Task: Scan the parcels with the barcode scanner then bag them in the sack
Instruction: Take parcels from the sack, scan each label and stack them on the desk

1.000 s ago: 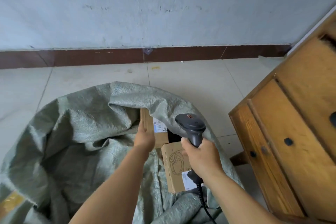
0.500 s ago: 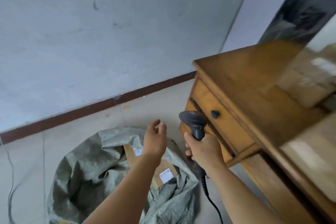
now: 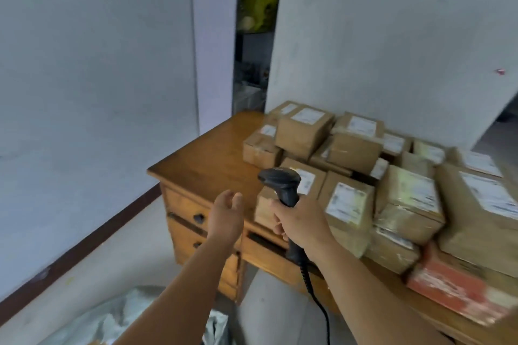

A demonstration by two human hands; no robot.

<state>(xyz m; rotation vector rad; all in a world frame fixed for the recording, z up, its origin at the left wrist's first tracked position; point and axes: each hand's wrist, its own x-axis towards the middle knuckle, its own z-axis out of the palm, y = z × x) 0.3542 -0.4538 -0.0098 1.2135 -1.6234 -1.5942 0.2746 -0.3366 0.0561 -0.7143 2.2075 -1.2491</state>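
Scanner (image 3: pixel 281 186) gripped in right hand (image 3: pixel 301 220), nose left. Left hand (image 3: pixel 225 214) empty, fingers loosely spread, nearer the front-left parcel (image 3: pixel 286 196) on the desk (image 3: pixel 207 159). Parcel lies just right of those fingers; sack (image 3: pixel 112 322) below.

Two bare forearms reach in from the bottom edge, with no sleeve, watch, band or glove on either one. The left hand (image 3: pixel 225 214) and right hand (image 3: pixel 301 221) are ungloved, and no ring shows on the fingers (image 3: pixel 276 228). Motion blur softens finer detail of both arms.
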